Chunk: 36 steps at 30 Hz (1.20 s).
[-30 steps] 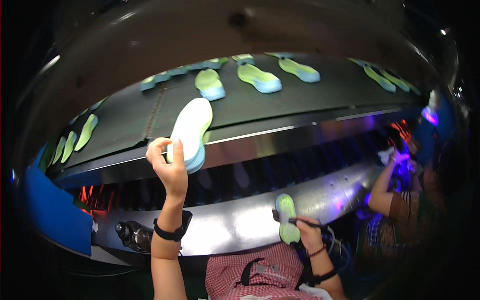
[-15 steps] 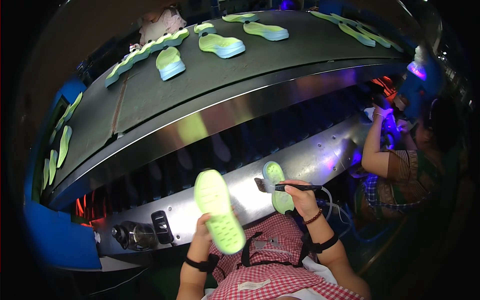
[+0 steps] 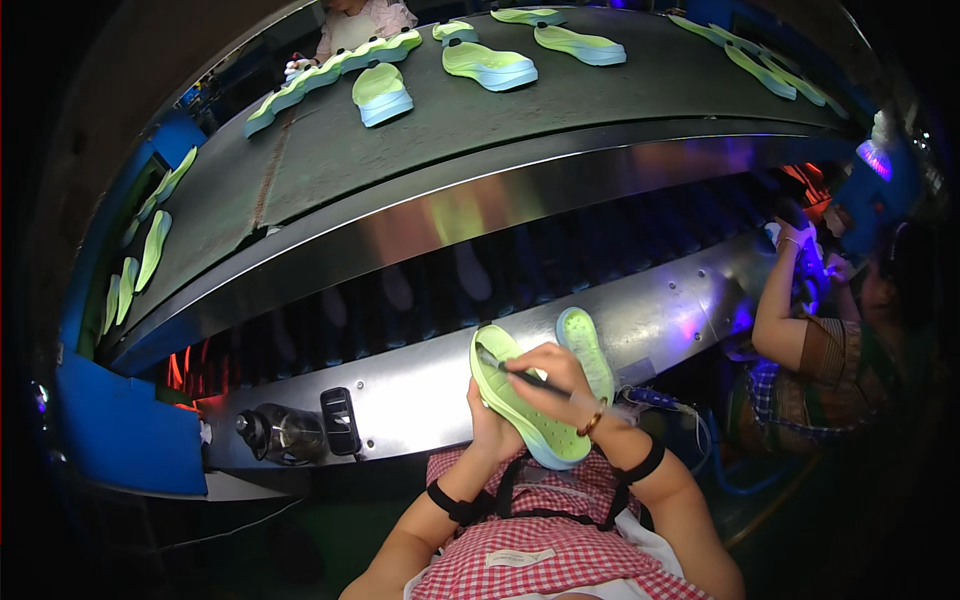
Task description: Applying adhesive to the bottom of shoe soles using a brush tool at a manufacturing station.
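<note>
A pale green shoe sole (image 3: 527, 418) with a light-blue heel is gripped along its left edge by my left hand (image 3: 489, 424). Its hollow inner side faces up, the toe end pointing away from me. My right hand (image 3: 556, 378) is closed round the dark handle of a brush (image 3: 527, 377). The brush's blurred head is inside the toe end of the sole. Behind my right hand a second green sole (image 3: 588, 345) rests on the metal ledge, partly covered by that hand.
A conveyor belt (image 3: 400, 155) carrying several green soles (image 3: 490, 66) runs beyond the ledge (image 3: 420, 408). A black-lidded bottle (image 3: 283, 433) and a black tray (image 3: 340, 422) stand at left. On the right a co-worker's arm (image 3: 780, 310) works under purple light. Another person (image 3: 360, 25) is across the belt.
The held sole has been turned from its underside to its hollow side and shifted right. My right hand has brought the brush left, into the sole. The view has shifted slightly.
</note>
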{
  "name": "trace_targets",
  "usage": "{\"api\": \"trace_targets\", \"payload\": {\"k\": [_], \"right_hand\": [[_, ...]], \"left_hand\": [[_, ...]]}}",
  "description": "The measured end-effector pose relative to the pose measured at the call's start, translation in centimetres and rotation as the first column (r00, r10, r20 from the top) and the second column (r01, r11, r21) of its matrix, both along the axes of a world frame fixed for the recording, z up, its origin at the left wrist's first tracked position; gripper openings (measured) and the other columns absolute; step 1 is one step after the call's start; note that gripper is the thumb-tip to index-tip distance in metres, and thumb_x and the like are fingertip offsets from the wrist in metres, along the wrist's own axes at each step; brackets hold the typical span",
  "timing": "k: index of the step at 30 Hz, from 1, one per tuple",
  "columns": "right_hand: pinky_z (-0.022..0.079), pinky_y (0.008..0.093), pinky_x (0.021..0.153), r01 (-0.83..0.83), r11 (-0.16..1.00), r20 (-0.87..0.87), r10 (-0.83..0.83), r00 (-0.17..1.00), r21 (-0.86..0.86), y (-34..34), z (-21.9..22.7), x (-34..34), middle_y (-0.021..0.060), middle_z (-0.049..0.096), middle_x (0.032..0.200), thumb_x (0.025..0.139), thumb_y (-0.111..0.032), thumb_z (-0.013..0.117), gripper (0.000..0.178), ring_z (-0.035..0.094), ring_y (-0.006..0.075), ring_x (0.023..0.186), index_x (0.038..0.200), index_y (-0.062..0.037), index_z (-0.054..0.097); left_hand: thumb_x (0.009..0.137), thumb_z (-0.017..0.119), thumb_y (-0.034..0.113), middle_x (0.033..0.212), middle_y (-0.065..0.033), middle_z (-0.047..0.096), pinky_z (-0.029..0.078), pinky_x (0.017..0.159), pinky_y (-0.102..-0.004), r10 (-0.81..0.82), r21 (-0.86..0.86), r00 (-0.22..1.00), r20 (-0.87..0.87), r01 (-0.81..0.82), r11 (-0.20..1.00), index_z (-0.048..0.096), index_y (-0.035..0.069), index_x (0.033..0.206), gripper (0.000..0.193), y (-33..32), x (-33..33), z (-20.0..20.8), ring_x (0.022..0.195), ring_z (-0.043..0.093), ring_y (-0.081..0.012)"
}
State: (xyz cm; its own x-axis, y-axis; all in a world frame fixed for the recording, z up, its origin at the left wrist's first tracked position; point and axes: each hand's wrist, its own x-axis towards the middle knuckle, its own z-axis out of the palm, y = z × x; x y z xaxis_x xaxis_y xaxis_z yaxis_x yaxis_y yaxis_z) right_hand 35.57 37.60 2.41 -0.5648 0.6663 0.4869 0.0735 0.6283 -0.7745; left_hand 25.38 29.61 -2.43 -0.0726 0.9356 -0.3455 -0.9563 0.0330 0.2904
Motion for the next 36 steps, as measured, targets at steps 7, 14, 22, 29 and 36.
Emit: {"api": "trace_targets", "payload": {"k": [7,14,22,29,36], "right_hand": [[0.046,0.0305,0.068,-0.507,0.834,0.190,0.546,0.816,-0.218,-2.3,1.9,5.9,0.0068,0.064,0.079,0.067,-0.011,0.068,0.017,0.061,0.0196,0.076,0.084,-0.0067,0.067],[0.048,0.0279,0.071,-0.158,0.954,-0.080,0.142,0.987,-0.254,-1.3,4.7,3.4,0.0094,0.064,0.084,0.068,-0.001,0.068,0.018,0.061,0.0189,0.078,0.085,-0.0025,0.067],[0.049,0.0263,0.077,-0.247,0.879,-0.092,0.230,0.969,-0.408,-1.4,4.9,4.6,0.0103,0.062,0.091,0.070,-0.002,0.068,0.021,0.060,0.0183,0.085,0.090,-0.0025,0.066],[0.049,0.0275,0.075,-0.222,0.967,-0.046,0.218,0.975,-0.124,-1.4,5.3,4.9,0.0090,0.064,0.086,0.068,-0.001,0.069,0.022,0.060,0.0195,0.085,0.090,-0.0039,0.067],[0.048,0.0291,0.080,-0.410,0.895,-0.051,0.407,0.912,-0.175,-1.8,4.7,5.6,0.0059,0.066,0.090,0.068,-0.005,0.071,0.024,0.059,0.0195,0.089,0.091,-0.0048,0.066]], "left_hand": [[0.083,0.018,0.063,0.105,-0.0146,0.058,0.046,0.082,-0.0435,-0.009,0.155,0.996,-0.093,0.023,0.988,0.048,0.007,0.118,0.072,-0.4,-4.3,0.3,0.095,0.056,-0.0290],[0.086,0.023,0.058,0.117,-0.0123,0.052,0.045,0.086,-0.0402,-0.093,0.178,0.996,-0.017,0.094,0.979,0.044,0.008,0.123,0.065,-0.4,-1.2,3.8,0.100,0.054,-0.0276],[0.084,0.015,0.064,0.107,-0.0186,0.056,0.048,0.079,-0.0420,-0.089,0.210,0.988,-0.129,0.114,0.971,0.042,0.005,0.123,0.075,0.2,-2.0,4.6,0.091,0.058,-0.0321],[0.076,0.014,0.073,0.095,-0.0225,0.057,0.048,0.072,-0.0422,0.146,0.294,0.976,-0.161,-0.093,0.951,0.049,0.003,0.115,0.087,1.0,-3.2,4.3,0.079,0.058,-0.0330],[0.074,0.024,0.075,0.101,-0.0237,0.055,0.044,0.078,-0.0432,0.283,0.568,0.957,-0.068,-0.196,0.799,0.048,0.004,0.119,0.088,1.4,-4.6,4.6,0.083,0.055,-0.0343]]}}
